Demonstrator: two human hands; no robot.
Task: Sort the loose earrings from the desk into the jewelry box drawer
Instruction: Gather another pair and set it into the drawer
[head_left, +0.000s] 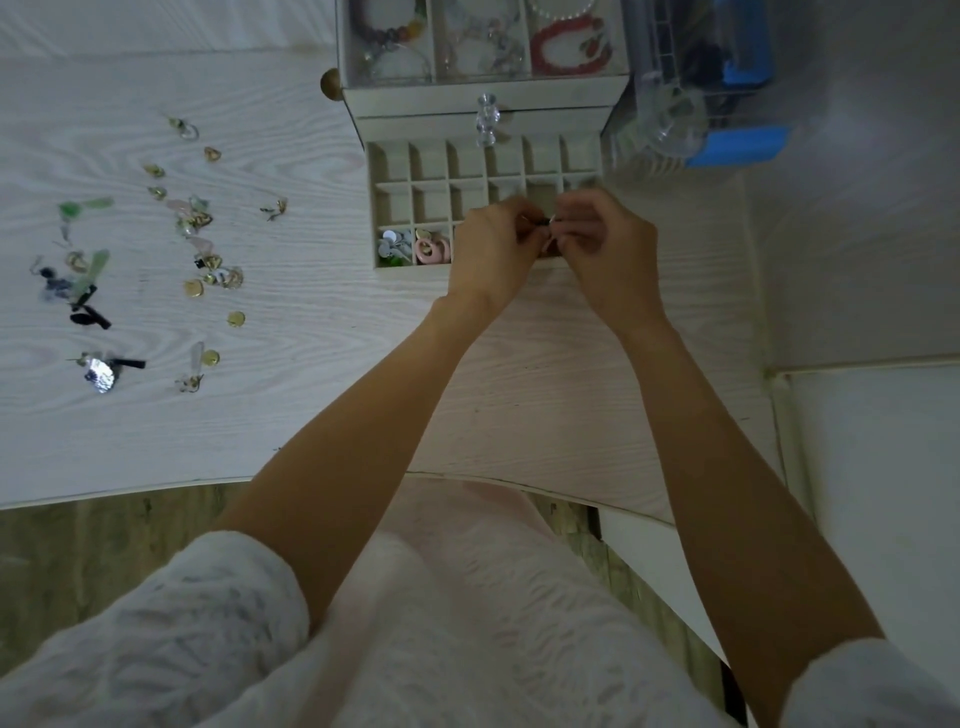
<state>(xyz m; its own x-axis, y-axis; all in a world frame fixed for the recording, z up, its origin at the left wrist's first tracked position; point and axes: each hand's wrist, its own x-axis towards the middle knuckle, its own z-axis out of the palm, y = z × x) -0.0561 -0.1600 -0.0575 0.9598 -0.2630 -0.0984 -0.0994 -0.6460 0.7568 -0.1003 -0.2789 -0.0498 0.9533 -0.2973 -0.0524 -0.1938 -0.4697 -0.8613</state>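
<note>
Small gold, green and black loose earrings (197, 249) lie scattered on the bench (311, 364), well left of both hands. The left hand (493, 254) and right hand (597, 249) meet over the open drawer (431, 202), fingertips pinching one small dark earring (543, 222) between them.

Both hands (545, 244) pinch an earring (543, 222) over the drawer (395, 208).

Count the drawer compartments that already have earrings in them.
2 clearly, both in the drawer's nearest row: the far-left compartment with silvery and green pieces, and the next one with pink hoops. The left hand and right hand hide others.
</note>
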